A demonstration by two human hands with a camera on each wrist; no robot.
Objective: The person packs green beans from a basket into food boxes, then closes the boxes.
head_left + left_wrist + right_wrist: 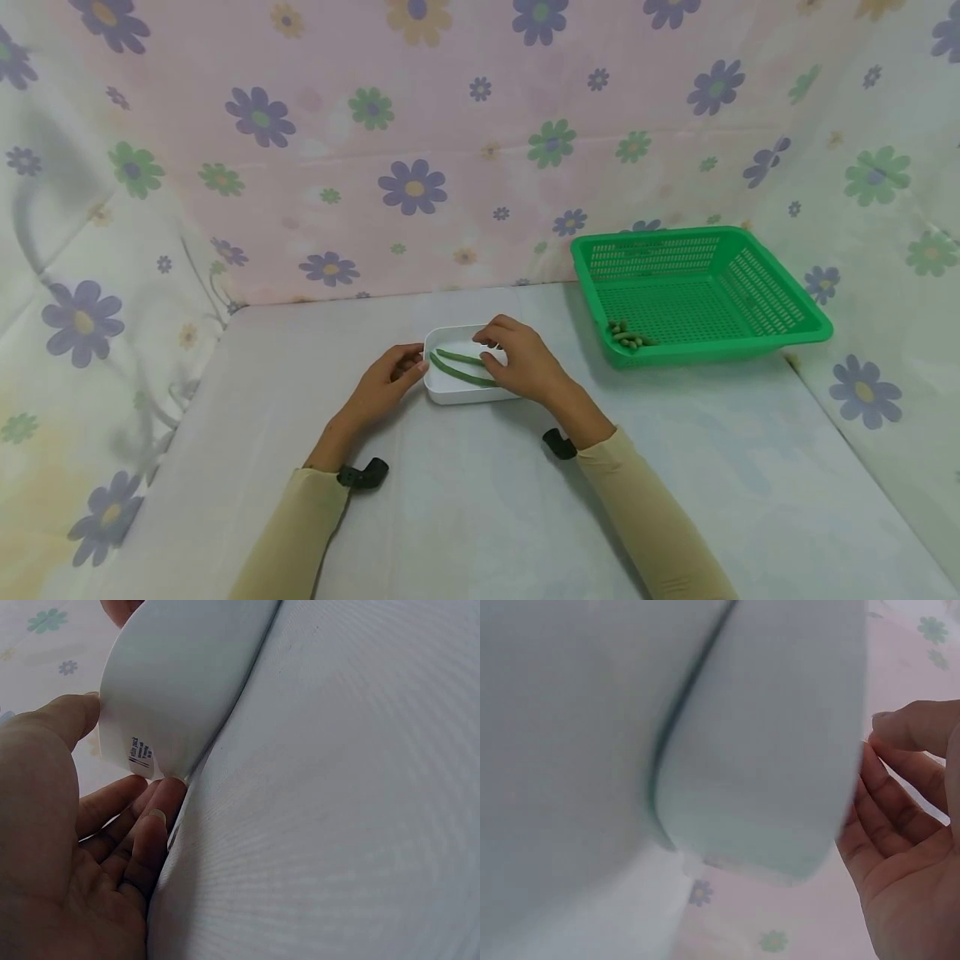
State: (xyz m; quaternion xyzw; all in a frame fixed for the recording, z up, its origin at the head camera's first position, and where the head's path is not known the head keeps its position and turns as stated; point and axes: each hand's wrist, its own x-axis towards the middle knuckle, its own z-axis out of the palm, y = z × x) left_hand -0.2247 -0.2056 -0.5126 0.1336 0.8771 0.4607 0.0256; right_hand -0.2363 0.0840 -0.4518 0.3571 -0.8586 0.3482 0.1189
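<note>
A small white rectangular tray [468, 395] sits on the table with two long green beans [459, 372] lying in it. My left hand [381, 385] is at the tray's left end. In the left wrist view its thumb [75, 716] touches the rim and its fingers [154, 825] meet the lower corner beside a small printed label. Over the tray's right part hovers my right hand [528, 360], fingers bent, with a gap between thumb and forefinger in the head view. It hides the right ends of the beans. The right wrist view shows its fingers [896, 810] beyond the tray wall.
A green perforated basket [720, 340] stands at the back right, with several short green pods [628, 336] in its near left corner. Flowered cloth [450, 125] hangs behind and at both sides of the white-covered table [465, 500].
</note>
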